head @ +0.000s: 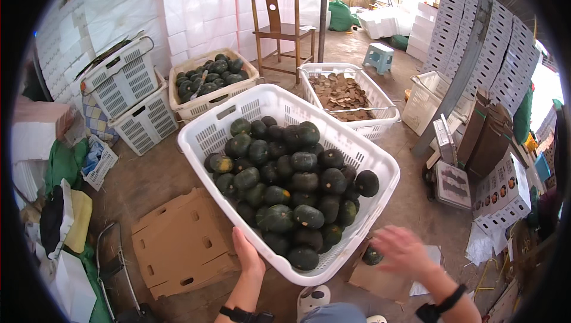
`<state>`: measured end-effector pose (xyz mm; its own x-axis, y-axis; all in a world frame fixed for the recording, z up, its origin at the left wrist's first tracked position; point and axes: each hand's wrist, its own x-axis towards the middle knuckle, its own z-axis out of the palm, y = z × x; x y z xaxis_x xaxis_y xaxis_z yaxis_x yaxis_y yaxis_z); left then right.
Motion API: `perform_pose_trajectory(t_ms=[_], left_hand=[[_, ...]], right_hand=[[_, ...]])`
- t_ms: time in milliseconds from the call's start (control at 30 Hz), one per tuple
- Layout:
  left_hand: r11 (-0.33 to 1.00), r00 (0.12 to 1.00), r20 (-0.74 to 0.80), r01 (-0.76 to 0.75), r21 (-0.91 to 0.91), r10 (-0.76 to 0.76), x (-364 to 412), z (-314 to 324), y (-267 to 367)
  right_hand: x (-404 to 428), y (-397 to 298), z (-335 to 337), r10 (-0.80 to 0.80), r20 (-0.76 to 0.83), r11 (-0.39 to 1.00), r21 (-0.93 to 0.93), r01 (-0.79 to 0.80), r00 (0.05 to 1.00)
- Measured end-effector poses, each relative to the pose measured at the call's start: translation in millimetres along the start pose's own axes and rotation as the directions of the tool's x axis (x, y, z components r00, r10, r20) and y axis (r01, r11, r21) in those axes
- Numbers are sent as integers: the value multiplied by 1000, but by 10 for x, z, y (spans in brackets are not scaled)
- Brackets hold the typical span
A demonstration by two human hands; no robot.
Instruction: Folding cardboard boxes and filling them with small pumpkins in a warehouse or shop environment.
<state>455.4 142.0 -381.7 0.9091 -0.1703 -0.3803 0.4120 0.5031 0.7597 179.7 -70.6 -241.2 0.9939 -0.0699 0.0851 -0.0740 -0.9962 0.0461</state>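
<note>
A large white plastic crate [377, 209] full of small dark green squashes [305, 181] stands before me, at an angle to my body. A few squashes carry yellow or orange patches. My left hand [249, 251] is against the crate's near left side, with part of it hidden behind the wall. Off the near right side, my right hand [401, 249] is blurred by motion, holds nothing that I can see and has its fingers somewhat apart. Close by its fingers a single squash [371, 256] shows, partly covered, over a cardboard piece [379, 280].
Flattened cardboard [178, 242] lies at left. Behind stand a cream crate of squashes [180, 111], a crate [377, 127] of brown flat pieces, and a wooden chair [283, 33]. A metal post [459, 69], a platform scale [453, 189] and a printed carton [502, 198] are at right.
</note>
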Motion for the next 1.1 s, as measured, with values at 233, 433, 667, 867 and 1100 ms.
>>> perform_pose_trajectory(t_ms=[233,433,667,867,1100], left_hand=[[948,991,109,-106,301,77,9,72,158],[945,981,-9,-183,269,193,1,260,117],[999,985,166,35,26,-39,-68,222,54],[992,996,-23,-89,89,91,-224,527,-228],[975,985,54,-169,142,163,-590,985,-1047]], right_hand=[[752,-66,737,-433,-152,881,134,453,888],[845,36,1054,-395,-526,832,144,536,753],[825,55,1303,-314,-659,830,160,535,684],[788,586,1266,-422,-597,803,103,587,682],[578,1633,990,-326,-352,916,111,384,878]])
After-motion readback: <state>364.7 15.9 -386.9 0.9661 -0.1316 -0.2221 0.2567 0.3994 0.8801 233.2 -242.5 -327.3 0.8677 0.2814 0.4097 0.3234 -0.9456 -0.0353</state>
